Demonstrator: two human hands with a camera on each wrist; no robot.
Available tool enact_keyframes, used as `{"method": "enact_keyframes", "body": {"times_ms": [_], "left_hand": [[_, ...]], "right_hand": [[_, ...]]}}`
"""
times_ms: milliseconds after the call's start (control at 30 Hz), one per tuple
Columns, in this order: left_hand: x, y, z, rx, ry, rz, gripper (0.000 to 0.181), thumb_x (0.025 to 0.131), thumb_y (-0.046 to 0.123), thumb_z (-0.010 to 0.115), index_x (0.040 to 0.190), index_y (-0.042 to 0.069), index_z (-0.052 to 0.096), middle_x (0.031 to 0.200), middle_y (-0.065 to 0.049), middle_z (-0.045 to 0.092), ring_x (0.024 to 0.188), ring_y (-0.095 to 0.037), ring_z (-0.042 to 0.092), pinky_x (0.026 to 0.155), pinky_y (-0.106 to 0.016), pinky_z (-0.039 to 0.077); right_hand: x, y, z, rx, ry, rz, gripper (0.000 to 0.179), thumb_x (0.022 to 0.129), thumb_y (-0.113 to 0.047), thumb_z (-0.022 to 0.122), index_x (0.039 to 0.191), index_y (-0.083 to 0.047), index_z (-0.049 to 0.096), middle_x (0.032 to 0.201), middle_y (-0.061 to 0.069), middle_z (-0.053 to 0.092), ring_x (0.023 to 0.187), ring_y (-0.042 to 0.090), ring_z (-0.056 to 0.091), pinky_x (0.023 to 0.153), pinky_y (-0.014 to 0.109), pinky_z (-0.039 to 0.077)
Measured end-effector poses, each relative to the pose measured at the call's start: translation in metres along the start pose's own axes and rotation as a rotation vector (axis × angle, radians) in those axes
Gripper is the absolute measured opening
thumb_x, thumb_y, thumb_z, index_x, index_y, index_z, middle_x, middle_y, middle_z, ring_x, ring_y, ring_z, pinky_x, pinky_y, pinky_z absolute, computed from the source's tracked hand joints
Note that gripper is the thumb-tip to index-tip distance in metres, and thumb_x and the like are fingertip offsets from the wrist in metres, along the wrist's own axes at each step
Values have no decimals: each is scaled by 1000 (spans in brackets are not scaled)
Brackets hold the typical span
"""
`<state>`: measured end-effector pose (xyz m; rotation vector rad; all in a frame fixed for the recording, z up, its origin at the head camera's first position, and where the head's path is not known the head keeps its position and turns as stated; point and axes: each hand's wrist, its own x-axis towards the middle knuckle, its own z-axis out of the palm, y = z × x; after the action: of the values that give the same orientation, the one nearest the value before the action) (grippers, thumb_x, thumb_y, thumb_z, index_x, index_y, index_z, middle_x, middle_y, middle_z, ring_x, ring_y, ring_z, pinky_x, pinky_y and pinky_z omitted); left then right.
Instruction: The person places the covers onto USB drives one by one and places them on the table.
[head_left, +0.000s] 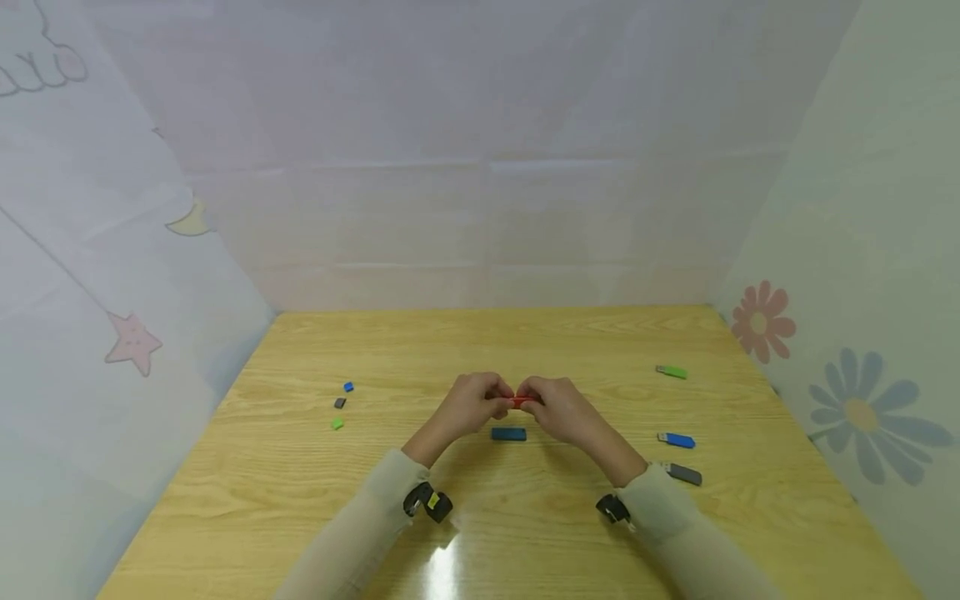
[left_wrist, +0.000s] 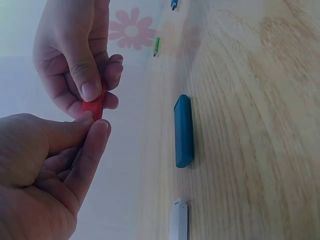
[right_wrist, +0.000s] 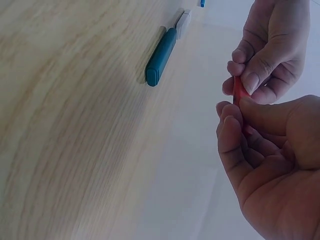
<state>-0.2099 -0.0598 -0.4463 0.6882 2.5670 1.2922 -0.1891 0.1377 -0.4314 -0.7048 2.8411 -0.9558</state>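
Note:
Above the middle of the table, my left hand and right hand meet at a small red USB stick. Each hand pinches one end of it between thumb and fingers. In the left wrist view the red body shows between both sets of fingertips; most of it is covered, and no metal plug shows. Below the hands a teal USB stick lies flat on the wood. Close to its end, both wrist views show a slim white piece.
At the right lie a green USB stick, a blue one and a dark grey one, the grey partly behind the right sleeve. Small blue, grey and green caps form a column at the left. Printed sheets enclose the table.

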Motion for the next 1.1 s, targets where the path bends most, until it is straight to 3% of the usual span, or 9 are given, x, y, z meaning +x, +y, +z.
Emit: {"method": "enact_keyframes", "body": {"times_ms": [300,567,767,900,1000,1100], "left_hand": [[-4,-4,-4,-6,14,24,9,99,14,67,103,7,72,94,-16,75,77,-28,73,60,-25,54],[0,-8,-8,-11,-10,-17,9,102,15,63,104,9,68,96,-15,74,72,-13,70,65,-27,57],[10,-11,-7,-7,-38,-71,9,103,16,61,102,9,66,90,-14,74,68,-12,67,62,-27,54],[16,-12,-3,-4,-55,-75,10,102,17,63,104,8,66,92,-12,73,69,-14,67,61,-28,55],[20,-12,0,62,-68,-69,12,99,17,67,107,8,66,95,-8,73,73,-12,67,64,-26,55],[21,-12,3,200,-80,-49,14,98,17,70,108,9,66,97,-4,74,74,-9,65,65,-25,53]], "right_hand": [[6,-7,8,5,17,18,8,99,-10,67,104,-6,69,88,6,71,69,10,57,63,28,51],[9,-1,6,73,0,41,14,99,-10,67,112,-5,66,95,12,72,72,17,67,61,26,54],[14,6,6,8,-3,57,19,92,-3,73,110,-5,66,103,6,64,83,15,61,69,30,54],[15,10,6,-31,10,79,17,91,-3,75,107,-5,68,101,5,61,83,17,60,72,32,54],[16,12,5,-44,20,83,12,90,-3,74,102,-4,70,98,6,62,80,17,58,69,32,53],[20,14,6,-77,2,69,5,91,-4,73,96,-4,72,94,6,63,77,17,54,67,31,50]]}}
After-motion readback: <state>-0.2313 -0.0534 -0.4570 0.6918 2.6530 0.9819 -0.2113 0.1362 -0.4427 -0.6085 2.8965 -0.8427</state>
